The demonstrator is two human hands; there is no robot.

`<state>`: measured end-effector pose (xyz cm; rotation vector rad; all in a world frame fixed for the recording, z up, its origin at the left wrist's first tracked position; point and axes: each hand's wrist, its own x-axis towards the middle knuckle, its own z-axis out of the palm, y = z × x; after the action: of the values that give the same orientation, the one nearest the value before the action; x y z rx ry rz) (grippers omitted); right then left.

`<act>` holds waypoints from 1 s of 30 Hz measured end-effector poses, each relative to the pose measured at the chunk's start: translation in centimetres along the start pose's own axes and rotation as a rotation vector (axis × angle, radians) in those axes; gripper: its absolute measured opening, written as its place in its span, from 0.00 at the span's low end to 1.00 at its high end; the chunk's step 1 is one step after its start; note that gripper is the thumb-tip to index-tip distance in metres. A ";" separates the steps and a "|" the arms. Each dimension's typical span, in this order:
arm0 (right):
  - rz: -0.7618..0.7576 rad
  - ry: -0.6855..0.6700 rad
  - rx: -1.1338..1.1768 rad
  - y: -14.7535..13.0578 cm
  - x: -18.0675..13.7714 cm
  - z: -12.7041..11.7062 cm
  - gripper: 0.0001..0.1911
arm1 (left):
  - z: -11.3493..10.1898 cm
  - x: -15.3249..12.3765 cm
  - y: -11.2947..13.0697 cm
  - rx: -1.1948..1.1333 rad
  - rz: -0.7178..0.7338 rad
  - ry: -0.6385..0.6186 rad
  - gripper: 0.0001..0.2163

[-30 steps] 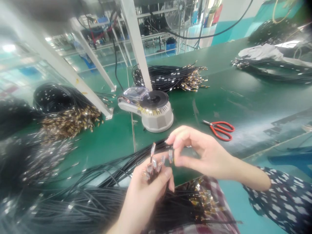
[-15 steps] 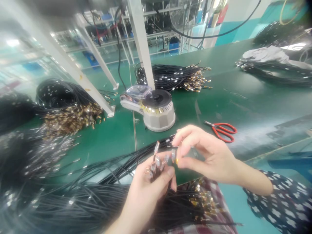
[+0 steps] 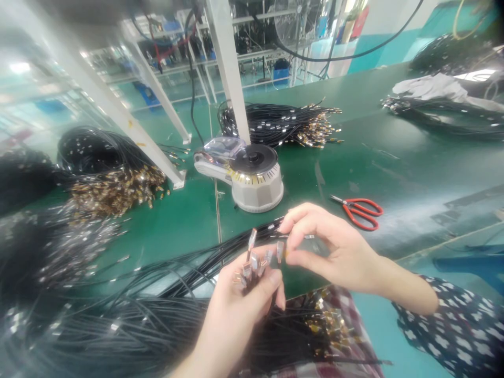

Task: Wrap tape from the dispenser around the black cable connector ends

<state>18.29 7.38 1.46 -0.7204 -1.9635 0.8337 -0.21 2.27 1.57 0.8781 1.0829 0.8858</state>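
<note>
My left hand is closed around a small bunch of black cables whose metal connector ends stick up above the fingers. My right hand pinches one connector at the right side of that bunch, thumb and forefinger pressed together. Both hands hover over the near edge of the green bench. More black cables trail from the bunch down to the left, and a heap with gold tips lies on my lap.
A white and black round tape dispenser stands just beyond the hands. Red-handled scissors lie to the right. Cable bundles lie at the back centre, at the left and at the far right. White frame posts rise from the bench.
The view shifted slightly between the first two frames. My right hand's fingers have closed a little tighter on the connector; the left hand keeps its grip.
</note>
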 end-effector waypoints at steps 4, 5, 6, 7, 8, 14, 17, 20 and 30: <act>0.032 -0.008 0.023 0.0 -0.3 0.1 0.05 | -0.1 0.0 0.0 0.001 0.003 -0.007 0.19; 0.049 -0.008 0.041 0.0 -0.3 0.2 0.05 | -0.2 -0.1 0.0 0.001 0.006 -0.005 0.19; 0.074 -0.006 0.068 0.0 -0.4 0.3 0.05 | -0.2 -0.1 0.0 -0.001 0.009 0.001 0.19; 0.111 0.000 0.108 -0.1 -0.5 0.4 0.04 | -0.2 -0.1 0.0 -0.005 0.012 0.008 0.19; 0.160 0.014 0.160 -0.1 -0.6 0.5 0.04 | -0.2 -0.1 0.1 -0.008 0.014 0.014 0.19; 0.527 0.072 0.440 -0.6 -0.4 1.0 0.03 | -0.1 -0.1 0.1 0.009 0.016 0.035 0.17; 0.581 0.089 0.402 -0.7 -0.4 1.1 0.07 | -0.1 -0.1 0.1 0.011 0.023 0.056 0.16; 0.573 0.100 0.354 -0.6 -0.5 1.2 0.11 | 0.1 -0.1 0.1 0.010 0.034 0.116 0.16; 0.514 0.173 0.280 -1.1 -0.4 2.2 0.05 | 0.6 -0.2 0.2 -0.004 0.058 0.225 0.15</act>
<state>16.38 5.79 1.24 -1.1056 -1.4821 1.2750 0.29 2.07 1.98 0.8237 1.2537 1.0528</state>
